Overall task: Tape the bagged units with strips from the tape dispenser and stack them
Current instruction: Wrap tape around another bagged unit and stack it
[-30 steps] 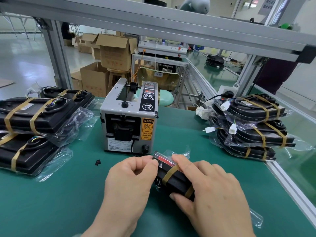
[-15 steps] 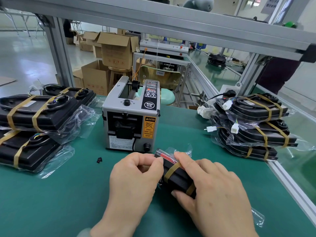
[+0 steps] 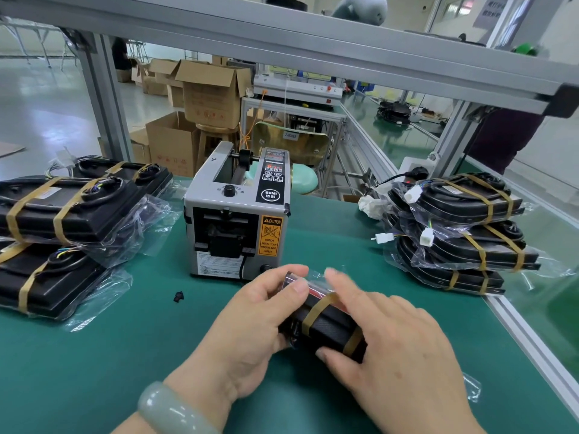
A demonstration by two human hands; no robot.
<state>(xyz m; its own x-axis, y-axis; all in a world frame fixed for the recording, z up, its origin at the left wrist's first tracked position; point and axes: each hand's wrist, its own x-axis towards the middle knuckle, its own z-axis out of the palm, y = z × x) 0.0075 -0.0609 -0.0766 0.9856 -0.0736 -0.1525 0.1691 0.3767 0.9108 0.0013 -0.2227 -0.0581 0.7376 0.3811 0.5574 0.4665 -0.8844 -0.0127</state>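
Two bare hands are shown, the left hand (image 3: 250, 324) and the right hand (image 3: 391, 349). On the left wrist a bangle (image 3: 175, 411) is worn — thick, smooth and rounded, of pale grey-green stone-like material with a soft shine. The nails are cut short, and the forearms are uncovered.

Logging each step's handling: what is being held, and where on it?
One bagged unit: the left hand grips its left end, the right hand holds its right side, thumb on the near edge.
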